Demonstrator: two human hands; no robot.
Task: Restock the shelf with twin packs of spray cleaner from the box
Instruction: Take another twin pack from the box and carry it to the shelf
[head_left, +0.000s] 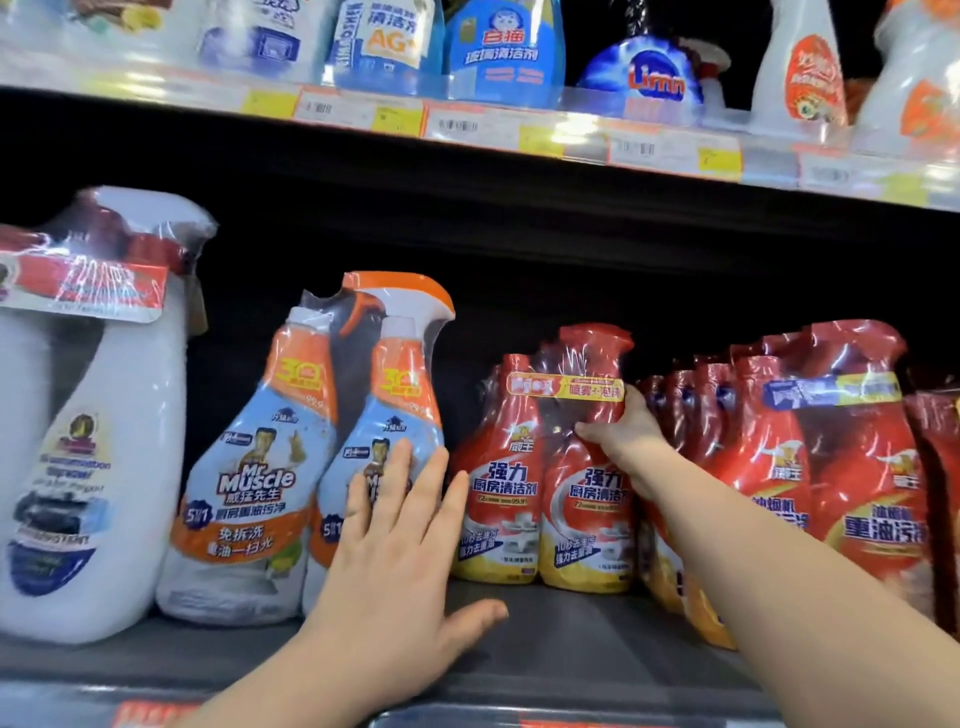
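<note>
A red and yellow twin pack of spray cleaner stands upright on the grey shelf, at its middle. My right hand grips this pack by its right side, just under the yellow band at the necks. My left hand is flat with fingers spread against the lower right side of an orange and blue Mr Muscle twin pack, which stands to the left of the red pack. The box is out of view.
More red twin packs stand in rows on the right, close beside the held one. A large white twin pack fills the left end. The upper shelf with price tags carries single spray bottles. Bare shelf floor lies in front of the red pack.
</note>
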